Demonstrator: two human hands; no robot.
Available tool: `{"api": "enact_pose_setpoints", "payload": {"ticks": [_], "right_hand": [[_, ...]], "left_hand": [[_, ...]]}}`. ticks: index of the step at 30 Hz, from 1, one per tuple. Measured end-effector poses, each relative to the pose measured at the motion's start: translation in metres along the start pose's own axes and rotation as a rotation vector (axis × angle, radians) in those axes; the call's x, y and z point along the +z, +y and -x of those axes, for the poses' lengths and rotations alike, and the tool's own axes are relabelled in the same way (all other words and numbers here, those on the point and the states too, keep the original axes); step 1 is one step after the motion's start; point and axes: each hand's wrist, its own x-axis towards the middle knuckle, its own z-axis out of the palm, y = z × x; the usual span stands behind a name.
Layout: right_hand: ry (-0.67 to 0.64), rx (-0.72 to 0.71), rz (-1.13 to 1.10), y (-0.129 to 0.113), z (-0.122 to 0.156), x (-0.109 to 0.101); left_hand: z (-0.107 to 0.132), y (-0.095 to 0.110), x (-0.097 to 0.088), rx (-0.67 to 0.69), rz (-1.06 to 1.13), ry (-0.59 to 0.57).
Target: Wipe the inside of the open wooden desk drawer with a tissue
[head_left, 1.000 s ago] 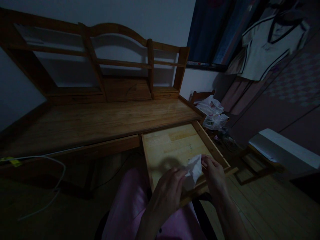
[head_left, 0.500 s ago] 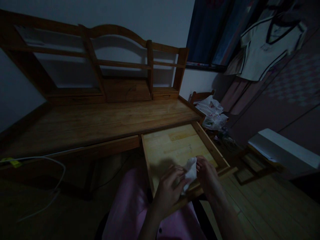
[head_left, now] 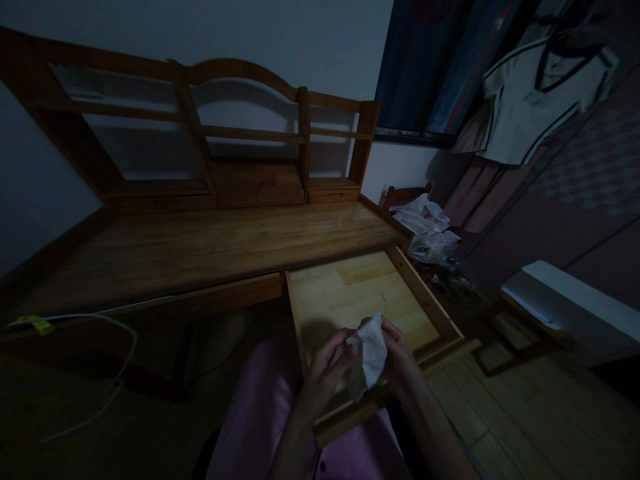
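Observation:
Between my hands hangs a crumpled white tissue [head_left: 374, 350], partly unfolded, with its lower corner dangling over the drawer's front edge. My left hand [head_left: 327, 367] pinches the tissue's left side. On the other side, my right hand [head_left: 397, 350] has its fingers closed on the right edge, partly hidden behind it. Both hands are above the front part of a pulled-out wooden drawer [head_left: 340, 300], whose pale bottom shows a small dark mark. The drawer front reaches over my lap.
Behind the drawer stretches a wooden desk top [head_left: 240, 240] with a shelf unit [head_left: 303, 147] at its back. A white cable [head_left: 133, 340] hangs at the left. Plastic bags [head_left: 425, 227] lie on a chair, and a stool [head_left: 520, 320] bearing a white box stands at the right.
The tissue has been turned and spread out more, its lower corner now hanging lower left. My left hand has shifted a little left, and the view has tilted slightly.

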Motion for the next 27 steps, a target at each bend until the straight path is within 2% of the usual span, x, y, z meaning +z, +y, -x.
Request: {"api": "enact_pose_setpoints", "payload": {"ticks": [2, 4, 7, 12, 18, 20, 22, 27], "right_hand": [[0.019, 0.018, -0.004, 0.000, 0.000, 0.000], [0.029, 0.026, 0.001, 0.001, 0.001, 0.000], [0.083, -0.024, -0.001, 0.003, 0.002, 0.002], [0.265, -0.321, 0.224, 0.005, 0.011, 0.008], [0.362, -0.368, 0.307, 0.008, 0.023, 0.016], [0.378, -0.449, 0.391, 0.007, 0.022, 0.015], [0.381, -0.484, 0.422, 0.006, 0.021, 0.013], [0.393, -0.339, 0.284, 0.008, 0.017, 0.011]], "left_hand": [[-0.002, -0.004, -0.002, -0.020, 0.036, -0.030], [-0.004, -0.008, 0.000, -0.012, 0.036, 0.004], [-0.008, -0.016, 0.004, 0.023, 0.049, 0.123], [-0.009, -0.028, 0.008, 0.085, 0.108, 0.411], [0.001, -0.017, 0.015, 0.196, -0.004, 0.520], [0.002, -0.010, 0.013, 0.215, -0.092, 0.531], [0.001, -0.003, 0.010, 0.226, -0.189, 0.487], [-0.003, 0.003, 0.002, 0.154, -0.267, 0.326]]}}
